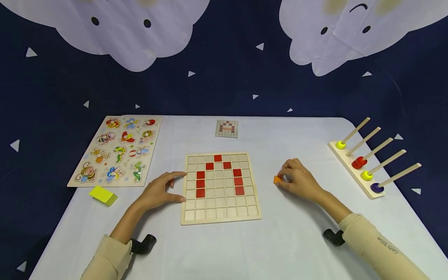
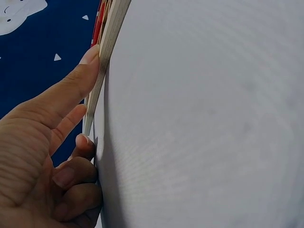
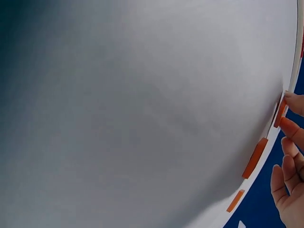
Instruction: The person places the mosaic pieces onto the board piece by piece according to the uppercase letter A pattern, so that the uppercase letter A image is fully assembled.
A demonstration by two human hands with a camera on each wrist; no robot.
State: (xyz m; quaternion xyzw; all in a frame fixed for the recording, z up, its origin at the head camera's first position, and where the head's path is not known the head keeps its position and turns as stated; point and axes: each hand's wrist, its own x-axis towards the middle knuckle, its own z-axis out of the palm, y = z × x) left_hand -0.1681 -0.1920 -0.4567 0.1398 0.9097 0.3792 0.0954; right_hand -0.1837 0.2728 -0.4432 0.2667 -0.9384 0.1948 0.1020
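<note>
A square wooden grid board (image 1: 222, 221) lies on the table, with several red tiles (image 1: 200, 183) set in its upper cells. Along its left edge, my left hand (image 1: 159, 192) touches the wood with an extended thumb and index finger; the other fingers are curled in the left wrist view. To the right of the board, my right hand (image 1: 299, 181) pinches an orange tile (image 1: 277, 179) between thumb and finger, on or just above the table. Two more orange tiles (image 3: 255, 158) lie near that hand in the right wrist view; in the head view it hides them.
A small pattern card (image 1: 226, 128) lies behind the board. An insect picture board (image 1: 115, 151) and a yellow-green block (image 1: 103, 195) are at the left. At the right stands a wooden base (image 1: 355, 171) with upright pegs and coloured beads. White cloth covers the table (image 1: 224, 252).
</note>
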